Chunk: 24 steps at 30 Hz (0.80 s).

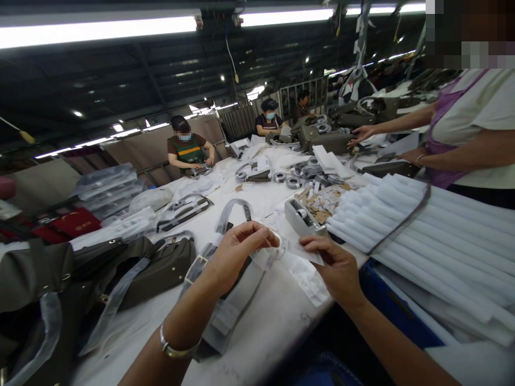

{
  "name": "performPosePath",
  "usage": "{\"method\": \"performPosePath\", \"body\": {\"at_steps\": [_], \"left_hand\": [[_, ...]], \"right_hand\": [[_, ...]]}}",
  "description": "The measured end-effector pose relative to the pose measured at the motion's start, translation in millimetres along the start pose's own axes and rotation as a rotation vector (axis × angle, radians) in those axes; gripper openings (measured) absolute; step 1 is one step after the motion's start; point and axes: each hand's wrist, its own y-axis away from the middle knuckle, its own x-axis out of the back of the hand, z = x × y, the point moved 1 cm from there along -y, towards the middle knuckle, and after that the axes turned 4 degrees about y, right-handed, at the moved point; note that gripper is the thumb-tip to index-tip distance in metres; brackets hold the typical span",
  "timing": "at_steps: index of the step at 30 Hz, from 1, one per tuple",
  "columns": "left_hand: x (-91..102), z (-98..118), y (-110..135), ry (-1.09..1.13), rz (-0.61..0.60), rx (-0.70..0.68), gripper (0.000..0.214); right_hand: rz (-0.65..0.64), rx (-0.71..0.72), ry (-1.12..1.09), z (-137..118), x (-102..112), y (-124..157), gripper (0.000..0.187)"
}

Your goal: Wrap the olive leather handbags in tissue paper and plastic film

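My left hand is closed, its thumb and fingertips pinching a thin pale string that loops toward the right. In my right hand, a small white tag is gripped between thumb and fingers. The string seems to run to the tag, though the join is blurred. Under my left forearm lies a dark bag strap wrapped in clear film, with a gold buckle beside it. A grey tape dispenser stands just beyond my hands. White sheet material lies beneath the tag.
Olive handbags crowd the left side. White foam rolls are stacked at right, above a blue bin. Cardboard scraps and wrapped strap coils lie farther back. A co-worker reaches in from the right; others work across the table.
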Motion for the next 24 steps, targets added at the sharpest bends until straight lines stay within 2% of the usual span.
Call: {"method": "performPosePath", "body": {"at_steps": [4,9,13,19,24], "left_hand": [[-1.0,3,2,0.162,-0.051,0.047,0.026],[-1.7,5,4,0.033,-0.112,0.13,0.026],[-1.7,4,5,0.025,-0.142,0.144,0.039],[-1.7,2,4,0.144,-0.144,0.049,0.023],[0.7,14,7,0.269,-0.081,-0.1,0.019]], "right_hand": [[-0.036,-0.01,-0.015,-1,-4,4,0.015],[-0.036,0.011,-0.027,-1,-4,6,0.018],[-0.023,0.042,-0.01,0,-2,6,0.018],[-0.086,0.162,0.091,5,-4,10,0.017],[-0.266,0.223,0.209,24,-6,22,0.02]]}}
